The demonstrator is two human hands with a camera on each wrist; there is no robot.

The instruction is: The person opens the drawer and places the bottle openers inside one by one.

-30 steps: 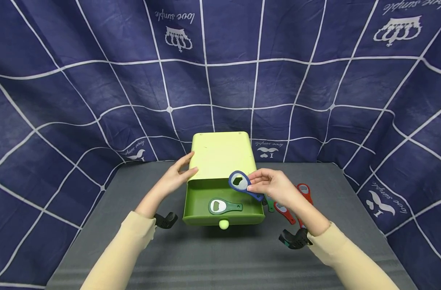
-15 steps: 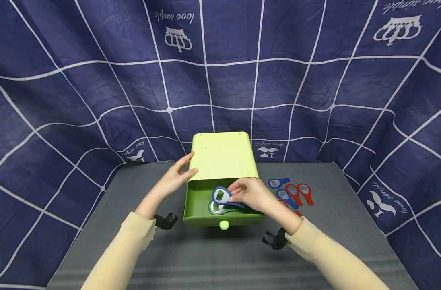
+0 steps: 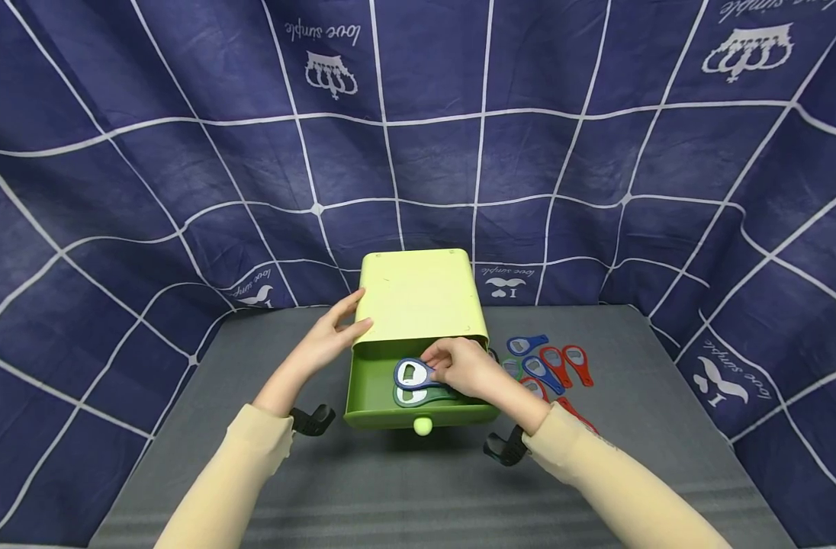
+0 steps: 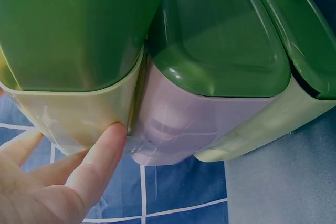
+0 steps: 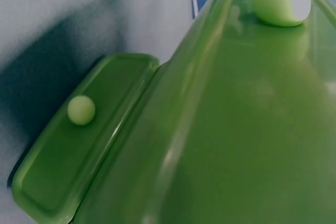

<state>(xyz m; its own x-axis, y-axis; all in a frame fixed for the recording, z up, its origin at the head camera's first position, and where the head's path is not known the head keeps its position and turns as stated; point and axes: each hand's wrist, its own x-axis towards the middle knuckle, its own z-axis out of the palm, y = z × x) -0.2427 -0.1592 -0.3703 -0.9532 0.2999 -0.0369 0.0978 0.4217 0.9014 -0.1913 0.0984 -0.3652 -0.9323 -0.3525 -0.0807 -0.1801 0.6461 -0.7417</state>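
My left hand [image 3: 332, 339] rests with fingers fairly straight against the left side of a pale yellow cabinet [image 3: 421, 293]; in the left wrist view, its fingertips touch the side wall. The green top drawer [image 3: 371, 418] is pulled out at the front, a round light-green knob [image 3: 422, 425] on its face. Inside it, my right hand [image 3: 466, 370] pinches a blue bottle opener [image 3: 411, 374] near its handle. That opener overlaps a green bottle opener [image 3: 411, 397] lying in the drawer. Most of the blue handle is hidden by the hand.
Right of the cabinet, several bottle openers lie on the grey table [image 3: 638, 427], among them a blue opener [image 3: 526, 345] and a red opener [image 3: 579, 364]. Lower drawers show in the wrist views, one with a knob [image 5: 81, 110]. A blue checked curtain [image 3: 432, 160] hangs behind.
My right hand has carried the blue bottle opener leftward and down, from the drawer's right edge to over the green one inside. My left hand has stayed at the cabinet's side.
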